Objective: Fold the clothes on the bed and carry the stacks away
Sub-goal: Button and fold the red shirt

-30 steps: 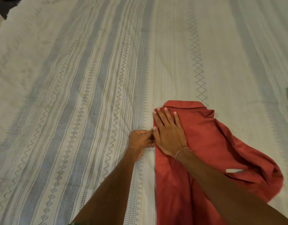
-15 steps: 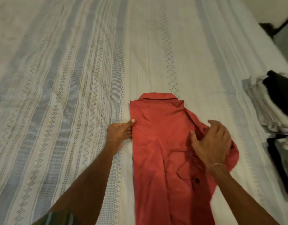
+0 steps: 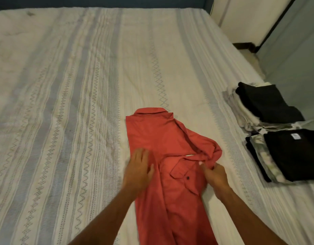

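Head view: your left hand (image 3: 137, 171) lies flat, pinning the red collared cotton shirt (image 3: 158, 137) while your right hand (image 3: 214, 175) pinches its sleeve to fold inward.

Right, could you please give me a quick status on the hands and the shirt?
Left hand flat on red shirt. Right hand pinching its bunched sleeve. Collar end folded, right side loose. Two folded stacks at bed's right edge, nothing in the way.
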Demonstrator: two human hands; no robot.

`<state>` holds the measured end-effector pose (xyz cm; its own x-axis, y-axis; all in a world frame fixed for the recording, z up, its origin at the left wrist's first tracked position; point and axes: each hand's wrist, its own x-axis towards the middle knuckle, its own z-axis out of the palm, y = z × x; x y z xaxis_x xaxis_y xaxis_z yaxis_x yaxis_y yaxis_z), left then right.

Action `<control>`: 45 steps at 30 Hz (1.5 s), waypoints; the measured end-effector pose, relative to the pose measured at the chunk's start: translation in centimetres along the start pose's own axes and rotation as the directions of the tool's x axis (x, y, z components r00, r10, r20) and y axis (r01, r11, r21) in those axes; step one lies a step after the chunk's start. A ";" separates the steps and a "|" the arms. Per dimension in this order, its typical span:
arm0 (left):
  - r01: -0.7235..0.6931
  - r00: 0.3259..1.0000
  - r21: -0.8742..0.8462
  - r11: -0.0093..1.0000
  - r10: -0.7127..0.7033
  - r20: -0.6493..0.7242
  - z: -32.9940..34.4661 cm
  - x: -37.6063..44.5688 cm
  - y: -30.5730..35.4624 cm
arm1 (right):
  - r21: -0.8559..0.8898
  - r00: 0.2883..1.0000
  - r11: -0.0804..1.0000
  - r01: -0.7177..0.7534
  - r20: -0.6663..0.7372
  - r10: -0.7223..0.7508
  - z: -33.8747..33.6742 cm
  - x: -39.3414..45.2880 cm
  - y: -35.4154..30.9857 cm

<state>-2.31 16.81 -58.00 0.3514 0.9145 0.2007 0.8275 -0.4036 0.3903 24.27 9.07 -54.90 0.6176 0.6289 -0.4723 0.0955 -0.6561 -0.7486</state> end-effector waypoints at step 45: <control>0.838 0.455 -0.534 -0.117 -0.392 0.800 -7.7 -22.9 10.6 | -0.037 0.916 0.999 0.000 0.400 0.015 -1.3 -21.5 13.2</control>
<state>-4.96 -8.68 -51.54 0.1861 0.5972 -0.7802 -0.0363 0.7977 0.6020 13.25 -13.66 -54.06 0.2549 0.7334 -0.6302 0.1245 -0.6712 -0.7308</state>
